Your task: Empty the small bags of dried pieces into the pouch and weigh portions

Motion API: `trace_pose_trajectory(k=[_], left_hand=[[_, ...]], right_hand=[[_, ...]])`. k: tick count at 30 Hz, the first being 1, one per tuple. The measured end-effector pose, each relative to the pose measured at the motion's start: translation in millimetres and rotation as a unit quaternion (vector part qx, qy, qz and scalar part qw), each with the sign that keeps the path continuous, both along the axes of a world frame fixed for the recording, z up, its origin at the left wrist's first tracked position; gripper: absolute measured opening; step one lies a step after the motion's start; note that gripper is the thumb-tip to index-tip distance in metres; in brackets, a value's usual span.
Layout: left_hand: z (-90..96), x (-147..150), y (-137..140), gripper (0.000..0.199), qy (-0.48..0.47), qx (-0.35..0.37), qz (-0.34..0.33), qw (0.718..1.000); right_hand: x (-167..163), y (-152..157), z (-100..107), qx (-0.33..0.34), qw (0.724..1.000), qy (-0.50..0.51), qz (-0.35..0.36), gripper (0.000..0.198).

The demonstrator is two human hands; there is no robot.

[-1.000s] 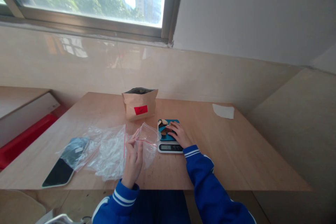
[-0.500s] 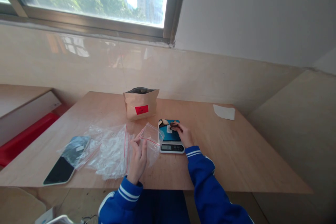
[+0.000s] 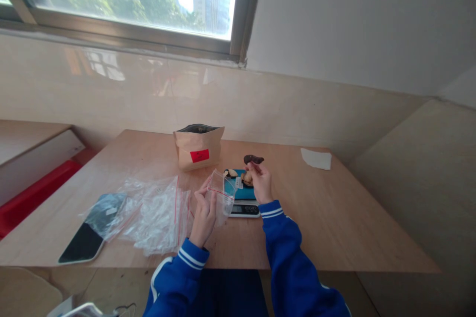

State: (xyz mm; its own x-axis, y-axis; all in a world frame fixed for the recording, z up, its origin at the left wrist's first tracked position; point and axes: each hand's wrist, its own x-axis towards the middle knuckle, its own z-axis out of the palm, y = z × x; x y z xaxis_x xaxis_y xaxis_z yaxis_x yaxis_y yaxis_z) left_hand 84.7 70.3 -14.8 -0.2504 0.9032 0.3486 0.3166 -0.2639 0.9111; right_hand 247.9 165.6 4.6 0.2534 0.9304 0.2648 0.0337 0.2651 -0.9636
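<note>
Between the fingers of my left hand (image 3: pixel 204 212) is a clear zip-lock bag (image 3: pixel 222 197) with a red seal line, partly overlapping the left side of the scale. My right hand (image 3: pixel 260 181) pinches a dark brown dried piece (image 3: pixel 253 159), perhaps dried mushroom, raised above the scale's far edge. The blue-topped digital scale (image 3: pixel 242 194) carries a pale-and-dark dried piece (image 3: pixel 231 173) at its far left and a light brown dried piece (image 3: pixel 247 179) beside my right fingers. Its display is too small to read.
An open brown paper pouch (image 3: pixel 198 147) with a red label stands behind the scale. A pile of clear zip-lock bags (image 3: pixel 156 218) lies at the left, partly over a dark flat tablet-like thing (image 3: pixel 81 245). White paper (image 3: pixel 316 158) lies far right on the wooden table (image 3: pixel 334 223).
My right hand has lifted the dark piece up off the scale, uncovering the light brown piece. My left hand has brought the bag slightly right, closer to the scale.
</note>
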Motion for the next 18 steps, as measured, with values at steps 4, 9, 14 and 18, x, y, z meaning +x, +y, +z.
trace_pose_trajectory(k=[4,9,14,18], left_hand=[[-1.9,11,0,0.02,-0.009,0.013,-0.002,1.0],[-9.8,18,0,0.027,-0.032,0.007,0.053,0.998],[-12.1,17,-1,0.024,-0.057,0.016,0.079,0.995],[-10.8,14,-2,0.021,-0.066,0.011,0.079,0.995]], right_hand=[[-26,-19,24,0.007,0.993,0.054,0.101,0.043],[-33,-38,36,0.059,0.972,-0.103,0.203,0.017],[-14,-41,43,0.113,0.946,-0.234,0.193,0.031],[2,-16,17,0.097,0.951,-0.271,0.114,0.032]])
